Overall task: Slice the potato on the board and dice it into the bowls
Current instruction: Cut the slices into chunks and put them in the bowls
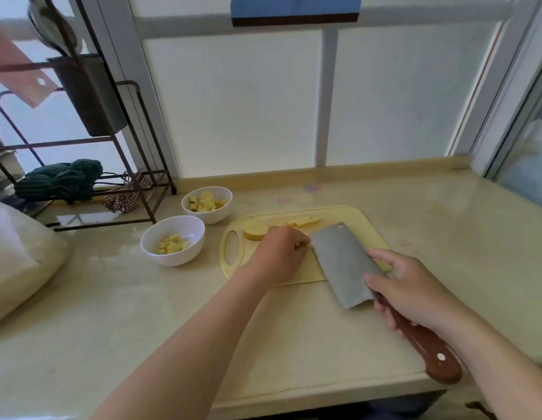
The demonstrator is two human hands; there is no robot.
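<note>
A pale yellow cutting board [294, 275] lies on the counter. On its far left sits a round potato slice [255, 229], and several potato strips [303, 221] lie at its far edge. My left hand [278, 253] rests on the board with curled fingers holding down a potato piece that it mostly hides, right against the blade. My right hand [406, 291] grips a cleaver [344, 265] by its brown wooden handle, the wide grey blade standing on the board. Two white bowls hold diced potato: the near bowl [172, 240] and the far bowl [207, 204].
A dark metal rack [90, 140] with a green cloth [60, 180] stands at the back left. A white bag [18, 262] lies at the left edge. Frosted window panes rise behind the counter. The counter's front edge runs below my forearms.
</note>
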